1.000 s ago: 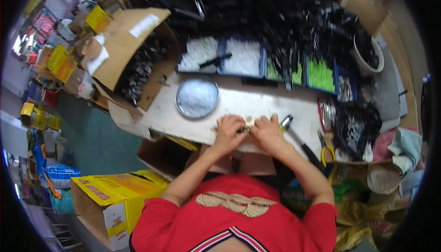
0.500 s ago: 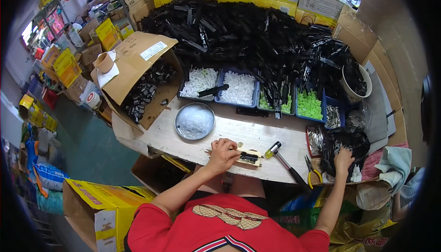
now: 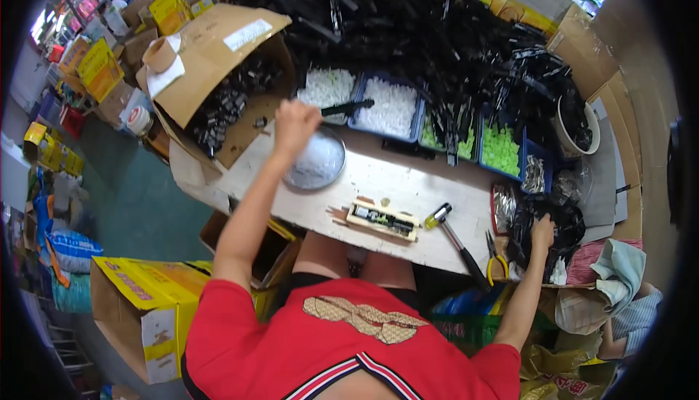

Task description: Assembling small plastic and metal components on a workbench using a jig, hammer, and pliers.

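- A pale holder (image 3: 352,215) lies on the table (image 3: 309,208) in the lower middle of the frame, a black assembly (image 3: 393,221) with a silvery bit set in it; neither of my hands touches it.
- Unsteadied near the table's front edge, it could be jolted askew if my arm brushes it on the way back.
- The hammer (image 3: 454,238) lies just beside its right end; knocking the handle could swing the head into the holder.
- The metal dish (image 3: 341,170), left of centre, could tip if my wrist catches its rim.
- At the right of the frame, thin plastic could snag my fingers and drag the bag onto the pliers (image 3: 493,253).
- The holder's long axis runs left to right, right end dipping slightly toward the lower edge; which end is its front I can't say.
- My left hand (image 3: 295,127) is curled over the dish's upper left side; I can't make out its grip.
- My right hand (image 3: 542,234) is at the black bag (image 3: 570,234), fingertips partly hidden, so their spread and hold are unclear.
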